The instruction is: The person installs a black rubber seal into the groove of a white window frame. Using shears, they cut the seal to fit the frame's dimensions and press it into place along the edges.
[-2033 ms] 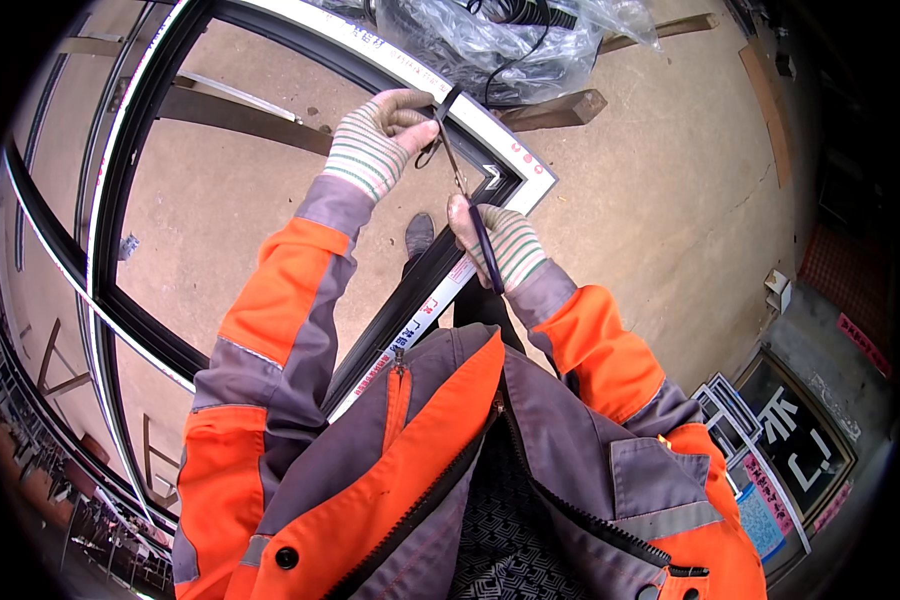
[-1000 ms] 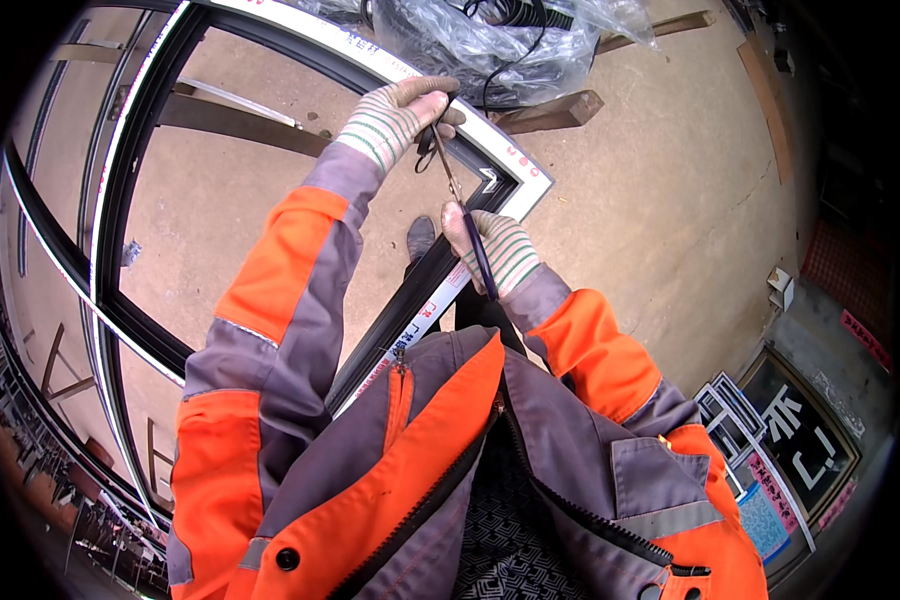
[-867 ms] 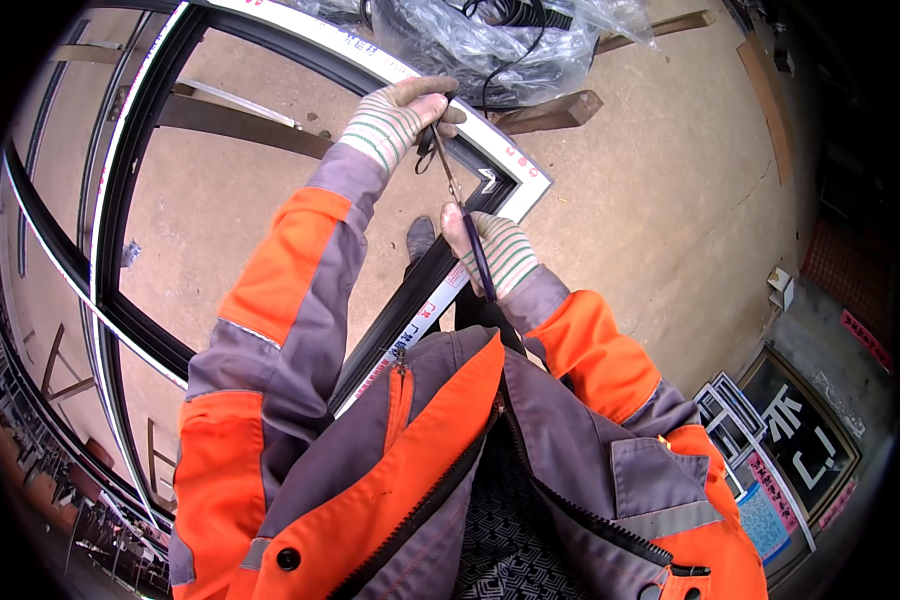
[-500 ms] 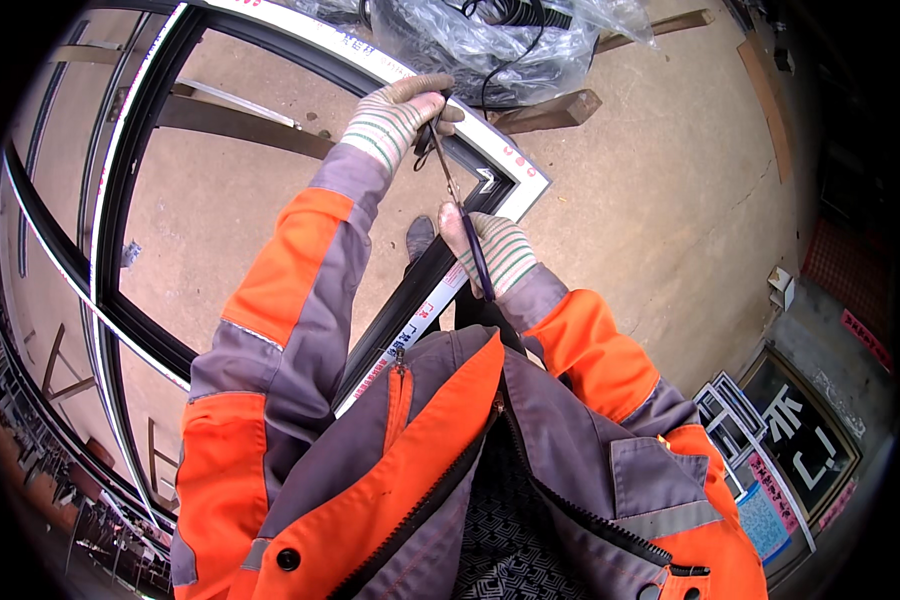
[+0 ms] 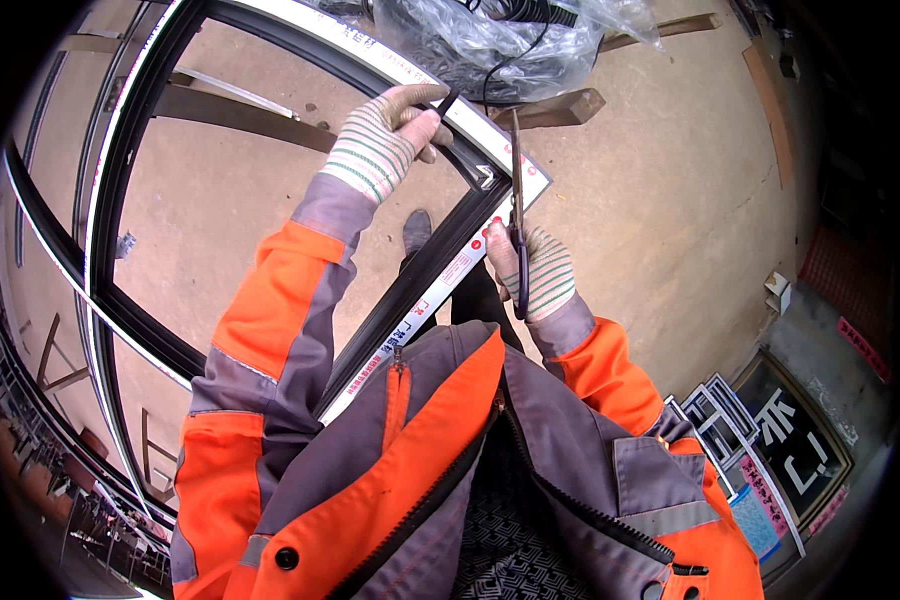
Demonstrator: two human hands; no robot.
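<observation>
A large window or door frame (image 5: 435,290) with black inner edges and white film lies before me, its corner pointing right. My left hand (image 5: 375,145), in a striped knit glove, is closed over the far rail near that corner. Between its thumb and fingers a short black strip (image 5: 449,102), like rubber seal, sticks out. My right hand (image 5: 545,270), gloved alike, is closed round the dark handles of a pair of scissors (image 5: 517,190). The blades point away from me, just over the corner and apart from the strip. Whether the blades are parted is hard to see.
Beyond the frame lie clear plastic wrapping (image 5: 470,60) with black hose and a wooden block (image 5: 560,108). More frame bars (image 5: 45,215) stretch to the left. At the lower right stand small white frames (image 5: 720,420) and a dark signboard (image 5: 795,430). My shoe (image 5: 417,230) shows through the frame.
The scissors have moved right, away from my left hand, and turned to point straight ahead. The dark loop below my left hand no longer shows. My left hand has shifted slightly toward me.
</observation>
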